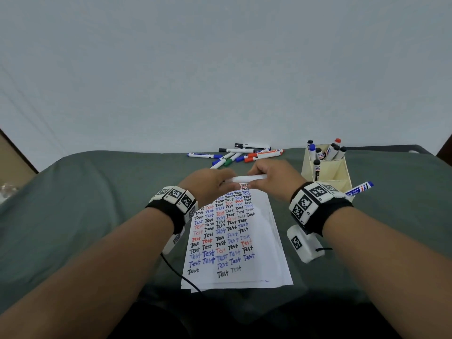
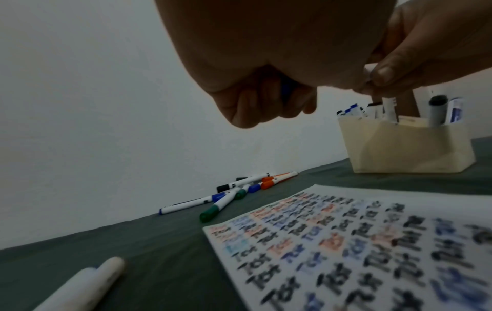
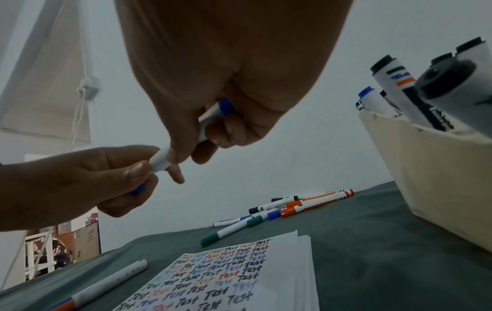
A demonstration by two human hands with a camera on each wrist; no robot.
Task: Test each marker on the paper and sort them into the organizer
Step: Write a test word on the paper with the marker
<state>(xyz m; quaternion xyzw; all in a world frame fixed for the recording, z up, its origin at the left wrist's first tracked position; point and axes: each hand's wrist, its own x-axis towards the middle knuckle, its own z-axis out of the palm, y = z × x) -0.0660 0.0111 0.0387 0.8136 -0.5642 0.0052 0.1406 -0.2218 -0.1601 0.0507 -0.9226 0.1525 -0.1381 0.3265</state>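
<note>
Paper (image 1: 234, 241) covered in "Test" lies nearest on the table (image 1: 97, 204). Above its far end, right hand (image 1: 274, 178) grip clamps white marker (image 1: 249, 178) barrel; left hand (image 1: 210, 184) grip pinches its blue cap end. Organizer (image 1: 327, 172) right, loose markers (image 1: 244, 154) beyond.

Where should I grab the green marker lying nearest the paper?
Pinch the green marker around its white middle barrel, coming straight down from above. It lies flat on the cloth, its near end free of the pile, so both long sides look reachable.

We note a matt green cloth (image 1: 97, 204) over the table, faintly creased. The paper sheets (image 1: 271, 253) look smooth and matt. Markers (image 1: 244, 154) at twelve o'clock have glossy plastic barrels. The cream organizer (image 2: 404, 147) appears matt.
</note>
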